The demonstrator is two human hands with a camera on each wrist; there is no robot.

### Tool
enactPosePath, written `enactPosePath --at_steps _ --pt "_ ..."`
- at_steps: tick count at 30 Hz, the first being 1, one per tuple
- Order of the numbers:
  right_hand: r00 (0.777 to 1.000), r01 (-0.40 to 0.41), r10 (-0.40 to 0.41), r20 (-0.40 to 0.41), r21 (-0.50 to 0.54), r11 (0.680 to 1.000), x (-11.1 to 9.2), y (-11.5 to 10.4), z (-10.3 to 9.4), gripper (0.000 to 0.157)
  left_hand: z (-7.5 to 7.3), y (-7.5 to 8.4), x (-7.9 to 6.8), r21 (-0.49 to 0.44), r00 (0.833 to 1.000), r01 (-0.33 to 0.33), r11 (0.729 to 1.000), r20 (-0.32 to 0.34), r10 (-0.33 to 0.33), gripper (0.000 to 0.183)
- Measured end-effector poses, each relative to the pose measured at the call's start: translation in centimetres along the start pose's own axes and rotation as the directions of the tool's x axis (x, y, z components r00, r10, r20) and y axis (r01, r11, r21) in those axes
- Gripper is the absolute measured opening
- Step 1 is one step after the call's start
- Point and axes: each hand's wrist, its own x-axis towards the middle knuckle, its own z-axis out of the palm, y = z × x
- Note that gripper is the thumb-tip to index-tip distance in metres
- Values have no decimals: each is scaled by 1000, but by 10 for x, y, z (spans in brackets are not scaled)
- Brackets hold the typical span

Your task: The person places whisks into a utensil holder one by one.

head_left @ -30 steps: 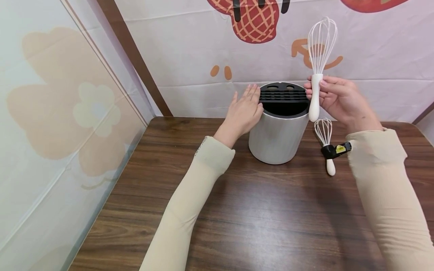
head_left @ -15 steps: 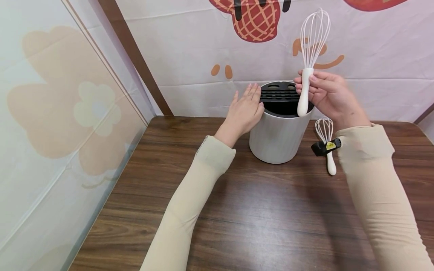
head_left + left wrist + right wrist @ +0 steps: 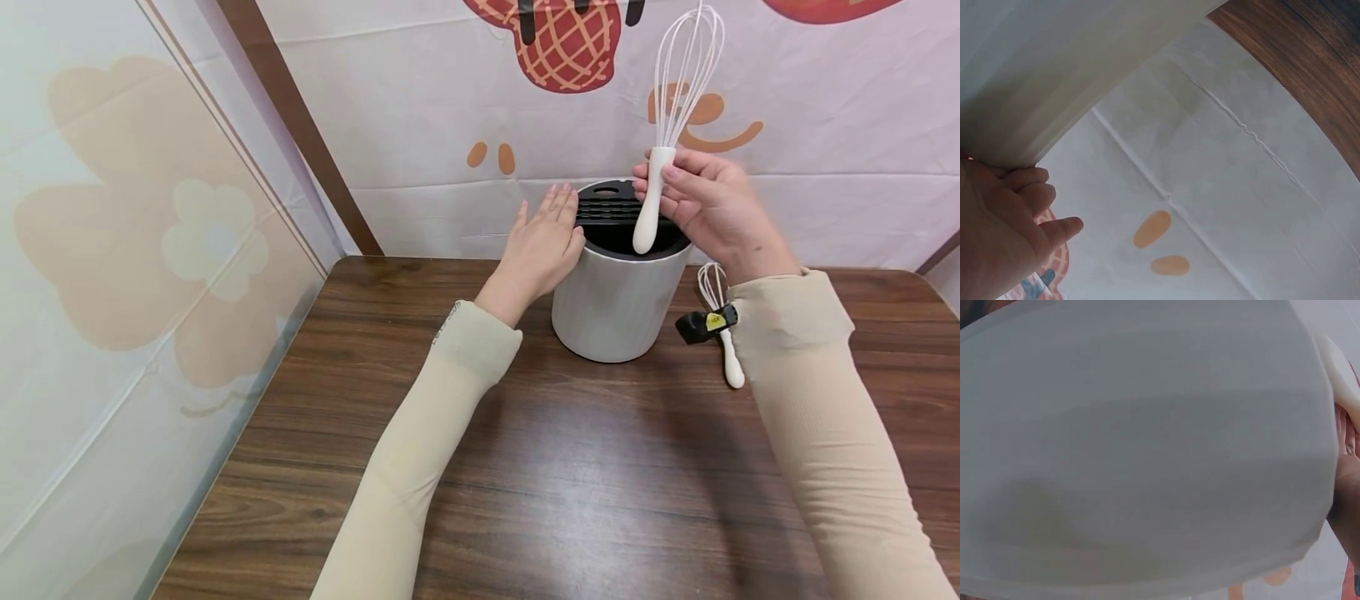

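the left hand (image 3: 534, 250) rests against the left side of the pot (image 3: 618, 308) at its rim, fingers straight, gripping nothing. the pot stands upright on the table (image 3: 555, 475), a black slotted insert (image 3: 606, 212) in its top. above its opening the big whisk (image 3: 652, 208) tilts slightly, wires up, its handle pinched between thumb and fingers of the right hand (image 3: 712, 204). the small whisk (image 3: 733, 367) lies right of the pot, partly hidden.
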Motion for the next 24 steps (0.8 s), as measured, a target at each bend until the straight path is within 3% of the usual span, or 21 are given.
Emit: enactPosePath --at_steps 7,17,24 --pt "999 39 -39 4 -53 998 2 6 4 22 1 0 1 1 1000 6 1000 -7 -6 56" --pt "994 50 -67 -89 -178 983 5 11 13 30 2 -1 1 -1 1000 5 1000 -5 -5 56" --pt "993 67 -93 -76 -290 955 6 13 14 27 2 -1 0 3 1000 -1 1000 -20 1 56"
